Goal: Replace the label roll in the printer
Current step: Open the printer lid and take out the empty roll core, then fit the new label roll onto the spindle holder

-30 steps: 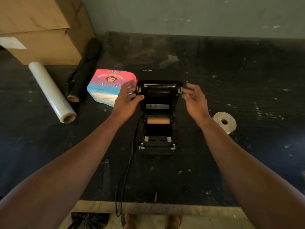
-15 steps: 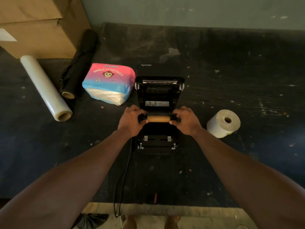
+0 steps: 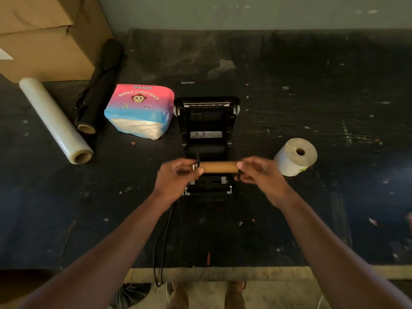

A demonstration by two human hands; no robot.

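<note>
A black label printer [image 3: 206, 121] stands in the middle of the dark table with its lid swung open toward the back. Above its open bay I hold an empty brown cardboard core [image 3: 218, 167] on a black spindle, level and crosswise. My left hand [image 3: 178, 175] pinches the spindle's left end and my right hand [image 3: 256, 172] grips the right end. A full white label roll [image 3: 295, 156] lies on its side to the right of the printer, apart from both hands.
A pink and blue tissue pack [image 3: 139, 110] lies just left of the printer. Further left lie a black roll [image 3: 99, 88] and a clear stretch-film roll [image 3: 54, 120], with cardboard boxes [image 3: 44, 36] behind. The printer's cable [image 3: 161, 241] runs over the table's front edge [image 3: 223, 273].
My hands went from the lid's corners down to the core in the bay, took it by both ends and lifted it out toward me.
</note>
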